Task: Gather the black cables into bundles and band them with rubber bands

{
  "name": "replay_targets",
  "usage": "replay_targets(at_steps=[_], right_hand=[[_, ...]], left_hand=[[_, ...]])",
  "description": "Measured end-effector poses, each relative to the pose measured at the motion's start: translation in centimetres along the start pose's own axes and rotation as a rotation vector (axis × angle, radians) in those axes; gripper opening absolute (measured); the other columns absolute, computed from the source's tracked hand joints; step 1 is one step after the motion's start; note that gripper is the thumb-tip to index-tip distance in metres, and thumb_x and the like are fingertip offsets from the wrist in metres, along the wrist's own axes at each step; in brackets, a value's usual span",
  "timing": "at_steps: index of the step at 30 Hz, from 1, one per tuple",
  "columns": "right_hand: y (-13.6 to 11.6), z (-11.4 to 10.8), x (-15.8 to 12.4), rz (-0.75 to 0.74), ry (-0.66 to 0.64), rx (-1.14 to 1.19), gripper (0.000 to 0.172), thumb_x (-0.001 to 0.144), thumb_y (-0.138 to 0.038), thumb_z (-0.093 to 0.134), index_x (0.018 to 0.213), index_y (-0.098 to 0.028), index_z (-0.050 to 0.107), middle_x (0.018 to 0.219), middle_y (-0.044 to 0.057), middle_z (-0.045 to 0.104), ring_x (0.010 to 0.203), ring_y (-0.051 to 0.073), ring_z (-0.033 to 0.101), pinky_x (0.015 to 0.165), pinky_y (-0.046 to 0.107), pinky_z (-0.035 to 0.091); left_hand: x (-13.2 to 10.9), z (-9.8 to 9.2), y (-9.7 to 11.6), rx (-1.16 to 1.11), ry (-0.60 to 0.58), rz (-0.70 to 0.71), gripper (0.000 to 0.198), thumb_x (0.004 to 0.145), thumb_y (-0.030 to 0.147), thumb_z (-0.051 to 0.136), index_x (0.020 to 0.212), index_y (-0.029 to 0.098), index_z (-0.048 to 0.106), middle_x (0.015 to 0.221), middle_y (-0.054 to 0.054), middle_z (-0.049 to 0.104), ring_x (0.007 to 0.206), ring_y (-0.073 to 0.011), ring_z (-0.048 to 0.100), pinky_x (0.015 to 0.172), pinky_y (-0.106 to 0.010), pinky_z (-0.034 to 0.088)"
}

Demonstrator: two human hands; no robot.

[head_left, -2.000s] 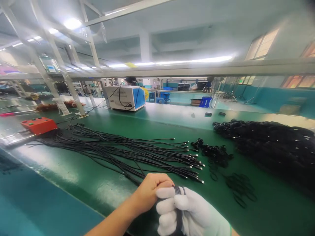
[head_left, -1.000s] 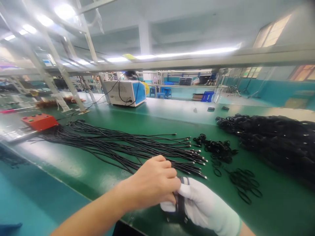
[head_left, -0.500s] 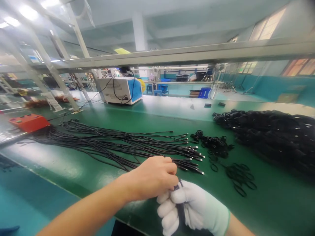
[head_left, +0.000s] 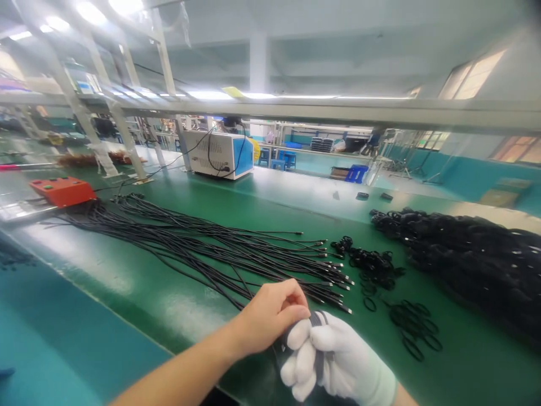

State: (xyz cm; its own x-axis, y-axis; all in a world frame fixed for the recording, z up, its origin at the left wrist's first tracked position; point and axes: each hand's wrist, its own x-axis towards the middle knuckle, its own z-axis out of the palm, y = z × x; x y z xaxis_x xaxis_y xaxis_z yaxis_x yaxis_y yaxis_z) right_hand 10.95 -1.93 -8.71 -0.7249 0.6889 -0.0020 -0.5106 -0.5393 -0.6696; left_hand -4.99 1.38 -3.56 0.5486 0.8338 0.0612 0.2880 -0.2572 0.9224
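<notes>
My right hand (head_left: 342,349), in a white glove, is closed around a bundled black cable (head_left: 320,363); dark strands show between its fingers and palm. My bare left hand (head_left: 270,313) is at the upper end of that bundle, fingers curled and thumb against it. Its fingertips are partly hidden. Beyond both hands, many long black cables (head_left: 203,242) lie side by side on the green table (head_left: 139,293), with metal plug ends pointing right. Thin black bands (head_left: 416,327) lie loose to the right of the gloved hand, near a small tangled heap of black bands (head_left: 374,262).
A large mound of black coiled cables (head_left: 465,254) covers the right side. An orange box (head_left: 63,190) with buttons sits at the left end, and a white and blue machine (head_left: 220,155) stands at the back. Overhead runs a metal shelf beam (head_left: 316,110).
The view has shifted, so the table items appear lower and slightly to the right. My left hand has turned at the bundle, and its fingers are now less tightly over it.
</notes>
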Motion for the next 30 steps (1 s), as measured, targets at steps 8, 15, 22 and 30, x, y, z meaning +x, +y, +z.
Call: replay_targets(at_steps=[8, 15, 22, 30], right_hand=[[-0.9, 0.0, -0.1, -0.023, -0.030, -0.190, 0.032, 0.074, -0.027, 0.055, 0.088, -0.002, 0.067, 0.071, 0.016, 0.071, 0.073, 0.026, 0.069, 0.066, 0.034, 0.051], [-2.1, 0.6, -0.8, 0.013, -0.055, -0.379, 0.027, 0.073, -0.027, 0.055, 0.077, -0.004, 0.071, 0.068, 0.012, 0.068, 0.063, 0.019, 0.064, 0.066, 0.031, 0.050], [-2.8, 1.2, -1.1, 0.054, -0.106, -0.433, 0.021, 0.070, -0.025, 0.059, 0.065, -0.008, 0.069, 0.057, 0.006, 0.062, 0.057, 0.015, 0.058, 0.062, 0.025, 0.046], [-2.7, 0.9, -2.2, 0.083, 0.030, -0.643, 0.023, 0.076, -0.034, 0.064, 0.081, -0.012, 0.069, 0.075, 0.003, 0.065, 0.066, 0.015, 0.058, 0.074, 0.029, 0.048]], left_hand=[[-0.6, 1.6, -2.3, -0.324, -0.054, 0.012, 0.013, 0.080, 0.017, 0.052, 0.093, 0.016, 0.051, 0.071, 0.004, 0.050, 0.061, -0.0082, 0.045, 0.054, -0.018, 0.035], [-1.1, 2.5, -1.9, -0.133, 0.085, 0.107, 0.015, 0.073, 0.006, 0.051, 0.085, 0.016, 0.050, 0.079, 0.002, 0.052, 0.064, -0.0086, 0.046, 0.059, -0.021, 0.041], [-1.8, 3.4, -1.7, 0.031, 0.142, 0.180, 0.023, 0.071, 0.002, 0.047, 0.088, 0.018, 0.049, 0.082, 0.000, 0.054, 0.067, -0.0109, 0.050, 0.060, -0.022, 0.044], [-2.0, 4.1, -2.1, 0.016, 0.311, 0.366, 0.019, 0.075, 0.003, 0.047, 0.085, 0.017, 0.055, 0.082, -0.003, 0.056, 0.072, -0.0126, 0.056, 0.061, -0.023, 0.047]])
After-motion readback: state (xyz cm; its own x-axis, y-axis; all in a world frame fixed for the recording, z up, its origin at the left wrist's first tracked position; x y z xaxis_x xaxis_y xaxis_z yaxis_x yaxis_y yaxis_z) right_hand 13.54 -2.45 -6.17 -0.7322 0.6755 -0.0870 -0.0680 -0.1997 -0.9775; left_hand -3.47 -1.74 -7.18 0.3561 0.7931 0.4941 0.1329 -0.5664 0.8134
